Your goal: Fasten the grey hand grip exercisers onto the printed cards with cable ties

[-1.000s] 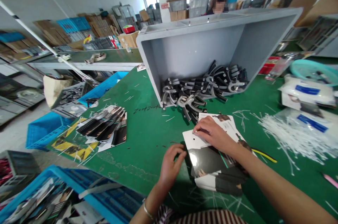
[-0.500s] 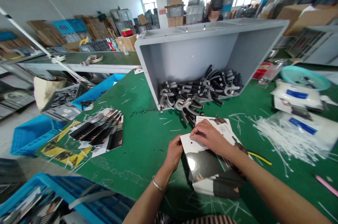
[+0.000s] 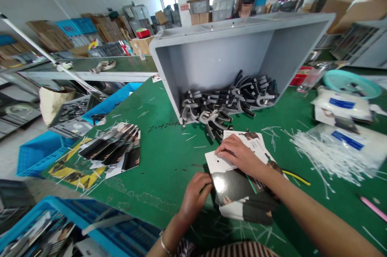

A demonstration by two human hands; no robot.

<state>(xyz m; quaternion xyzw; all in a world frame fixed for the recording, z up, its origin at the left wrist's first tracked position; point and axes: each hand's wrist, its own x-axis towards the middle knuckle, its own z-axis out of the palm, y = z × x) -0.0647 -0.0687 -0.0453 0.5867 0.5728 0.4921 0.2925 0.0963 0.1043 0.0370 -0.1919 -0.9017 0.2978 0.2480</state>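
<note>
Green tabletop (image 3: 169, 150) separates the card stack (image 3: 231, 182) before me from fanned cards (image 3: 133, 158) leftward. Its face is glossy, white above black. My right hand (image 3: 240, 156) contacts the white; my left hand (image 3: 196, 193) curls at the left edge. I cannot tell whether either grips.

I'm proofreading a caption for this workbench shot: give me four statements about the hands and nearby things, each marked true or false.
1. The right hand rests on the printed cards. True.
2. The bracelet is on the right wrist. False: the bracelet is on the left wrist.
3. The gray bin has its opening toward the wearer and holds black-and-gray grips. True.
4. The white ties are heaped left of the cards. False: the white ties are heaped to their right.
</note>
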